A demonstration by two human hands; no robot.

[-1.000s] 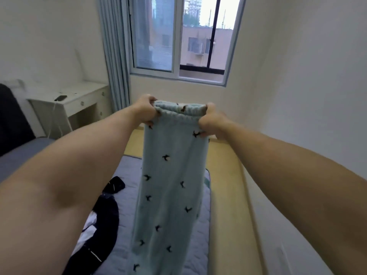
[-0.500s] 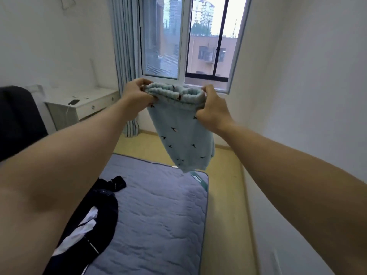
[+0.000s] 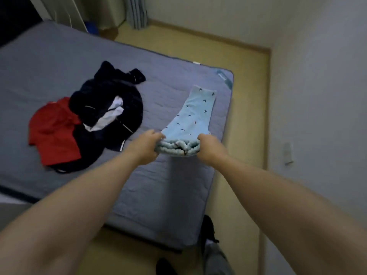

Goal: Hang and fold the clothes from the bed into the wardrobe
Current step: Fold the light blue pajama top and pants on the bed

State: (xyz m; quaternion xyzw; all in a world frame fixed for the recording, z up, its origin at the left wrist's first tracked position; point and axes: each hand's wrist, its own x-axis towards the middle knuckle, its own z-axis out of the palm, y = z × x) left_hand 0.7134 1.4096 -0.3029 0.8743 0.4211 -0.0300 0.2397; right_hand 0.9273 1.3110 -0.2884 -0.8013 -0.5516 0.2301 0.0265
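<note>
Light blue trousers (image 3: 193,116) printed with small dark birds stretch away from me over the right side of the grey bed (image 3: 168,191). My left hand (image 3: 146,144) grips the left end of their bunched waistband, and my right hand (image 3: 208,146) grips the right end. The leg end lies on the mattress near the far right corner. A dark navy jacket (image 3: 111,108) with a white lining lies crumpled mid-bed, and a red garment (image 3: 52,132) lies beside it on the left.
Wooden floor (image 3: 244,100) runs along the bed's right side up to a white wall (image 3: 317,96). A blue curtain (image 3: 137,10) hangs at the top. My feet and a dark shape show on the floor at the bottom.
My head has tipped down from the window to the bed. Both hands have brought the trousers down from chest height, and their legs now lie on the mattress.
</note>
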